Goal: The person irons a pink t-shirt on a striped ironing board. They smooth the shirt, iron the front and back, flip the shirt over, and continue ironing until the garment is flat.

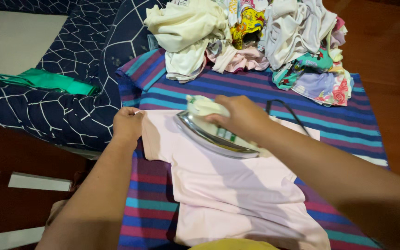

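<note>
The pink shirt [228, 185] lies flat in the lower middle of the frame, spread on a striped cloth [348, 120] of blue, purple and teal bands that covers the surface under it. An iron [214, 132] with a shiny metal sole and a pale handle sits on the upper part of the shirt, near its collar end. The right hand [241, 115] is closed around the iron's handle, its forearm crossing the right side of the shirt and hiding part of it. The left hand [127, 124] is closed on the shirt's sleeve at the left edge, fingers pinched on the fabric. The two hands are apart, with the iron between them.

A dark cord [285, 111] runs from behind the right hand across the striped cloth toward the right. At the top of the frame a pile of clothes [255, 37] rests on the far end of the cloth: cream and white pieces, a yellow printed one, pink ones and a floral piece at the right. It lies just beyond the iron. In the upper left, a dark blue cover with white line pattern [70, 92] carries a folded green cloth [47, 81]. A yellow edge of fabric [232, 244] shows at the bottom, touching the shirt's lower hem.
</note>
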